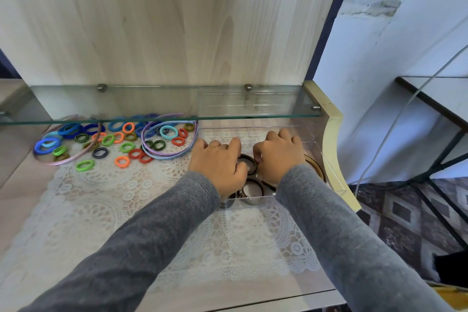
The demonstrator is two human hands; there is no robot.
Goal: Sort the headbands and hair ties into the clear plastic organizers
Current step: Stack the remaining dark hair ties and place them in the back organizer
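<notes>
Both hands reach into a clear plastic organizer [331,175] at the right of the shelf. My left hand [219,162] and my right hand [278,157] each pinch a side of a dark brown hair tie [249,163] inside it. More dark ties [253,189] lie in the organizer's front, and a tan ring [316,166] sits at its right. Left of the organizer, several coloured hair ties [121,142] are scattered on the lace mat, among them a green one [84,165] and an orange one [122,161]. Thin purple headbands [167,153] and a pink one [68,159] lie among them.
A glass shelf [162,106] hangs just above the hands and the ties. A white lace mat [121,200] covers the wooden surface. The cabinet's pale side edge [336,139] bounds the right. Beyond it are a patterned carpet [405,213] and a black metal frame [440,159].
</notes>
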